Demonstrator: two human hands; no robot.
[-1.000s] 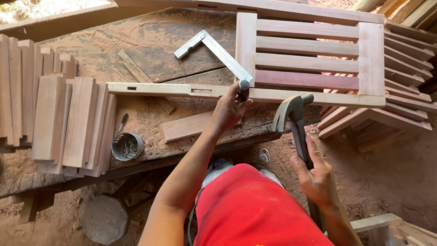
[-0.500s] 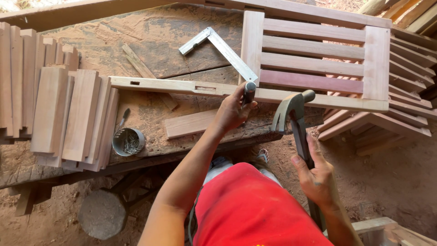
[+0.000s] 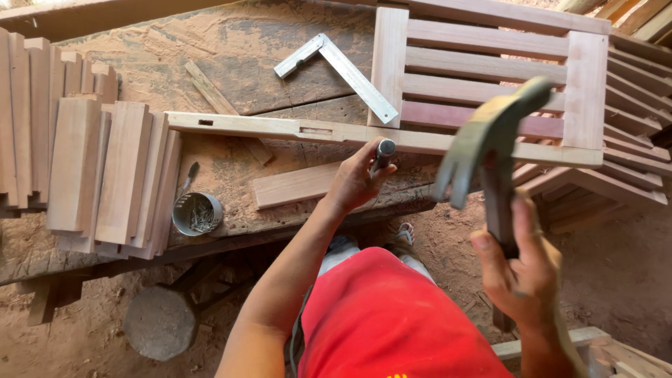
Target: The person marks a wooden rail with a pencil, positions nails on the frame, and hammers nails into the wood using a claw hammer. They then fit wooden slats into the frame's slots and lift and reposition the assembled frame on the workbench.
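Left hand (image 3: 355, 183) closed around chisel (image 3: 384, 150) on wooden rail (image 3: 280, 128), right hand (image 3: 521, 269) gripping raised claw hammer (image 3: 486, 143) beside it

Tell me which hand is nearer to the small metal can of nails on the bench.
Left. The left hand grips a chisel against the long rail, to the right of the can of nails. The right hand holds a raised hammer farther right, off the bench.
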